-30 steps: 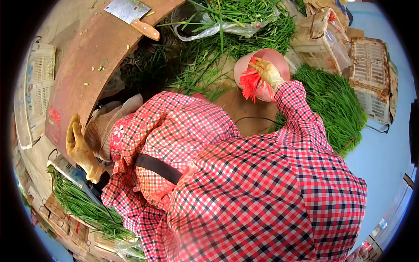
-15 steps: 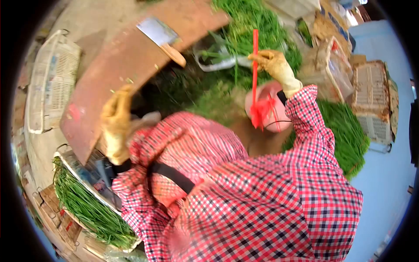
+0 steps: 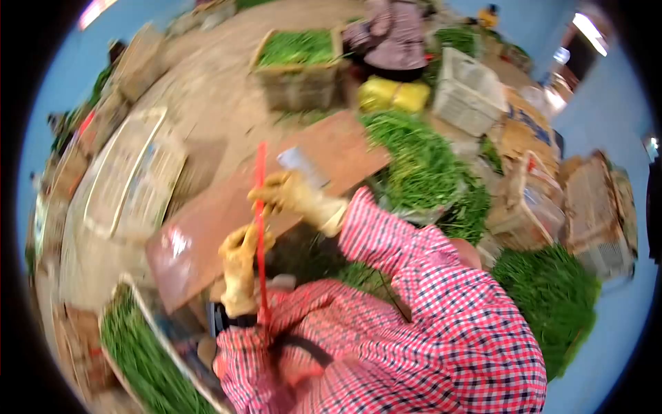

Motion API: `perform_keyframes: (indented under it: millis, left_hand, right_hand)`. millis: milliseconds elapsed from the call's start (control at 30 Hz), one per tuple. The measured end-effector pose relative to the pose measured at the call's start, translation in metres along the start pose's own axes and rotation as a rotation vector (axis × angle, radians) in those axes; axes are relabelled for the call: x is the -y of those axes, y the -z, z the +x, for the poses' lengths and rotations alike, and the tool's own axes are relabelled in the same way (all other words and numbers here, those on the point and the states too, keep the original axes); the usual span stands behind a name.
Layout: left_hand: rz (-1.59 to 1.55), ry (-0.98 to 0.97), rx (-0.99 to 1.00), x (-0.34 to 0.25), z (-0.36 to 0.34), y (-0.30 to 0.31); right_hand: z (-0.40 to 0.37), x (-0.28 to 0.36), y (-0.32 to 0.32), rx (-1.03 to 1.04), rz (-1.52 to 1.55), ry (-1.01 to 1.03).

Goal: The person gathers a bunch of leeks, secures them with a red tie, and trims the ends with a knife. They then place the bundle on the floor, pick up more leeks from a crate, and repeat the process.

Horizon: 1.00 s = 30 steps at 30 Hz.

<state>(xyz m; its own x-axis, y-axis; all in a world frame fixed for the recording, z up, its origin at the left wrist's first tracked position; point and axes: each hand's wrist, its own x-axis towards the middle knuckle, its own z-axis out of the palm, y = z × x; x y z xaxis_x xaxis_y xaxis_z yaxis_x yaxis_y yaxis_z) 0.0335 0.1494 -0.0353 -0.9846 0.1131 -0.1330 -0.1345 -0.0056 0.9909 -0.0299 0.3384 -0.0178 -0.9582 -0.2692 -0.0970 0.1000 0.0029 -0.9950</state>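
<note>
A long, narrow red strip point(image 3: 261, 276) hangs roughly upright over the near side of a brown board point(image 3: 200, 234). High on the strip, my right hand point(image 3: 293, 196), in a yellowish glove, is closed with its fingertips pinching it. Lower down, my left hand point(image 3: 239, 269), gloved the same way, has its fingers curled against the strip; blur softens the exact contact. Behind my right hand a cleaver's blade point(image 3: 303, 165) lies on the board, its handle hidden by the hand.
Loose green leafy stalks point(image 3: 414, 165) are heaped right of the board. Long green stalks fill a crate point(image 3: 131, 283) at lower left, and more green bunches point(image 3: 548, 303) lie at right. White crates point(image 3: 131, 172) stand at left. Another person point(image 3: 393, 34) is beyond a yellow bundle point(image 3: 393, 94).
My right hand has carried the red strip leftward from beside the pink stool to over the board. My left hand, apart from the strip before, is now at it. The view has tilted up.
</note>
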Motion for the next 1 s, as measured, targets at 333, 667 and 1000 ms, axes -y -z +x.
perform_keyframes:
  millis: [333,667,1000]
  left_hand:
    - [-0.298,0.069,-0.097,0.008,-0.034,0.046]
    - [-0.184,0.116,-0.104,0.023,-0.034,0.074]
    - [-0.068,0.138,-0.197,0.034,-0.030,0.089]
  right_hand:
    - [0.031,-0.016,-0.040,0.146,0.087,0.060]
    - [0.042,-0.013,-0.070,0.196,0.205,-0.070]
    - [0.053,0.000,-0.075,0.288,-0.073,-0.038]
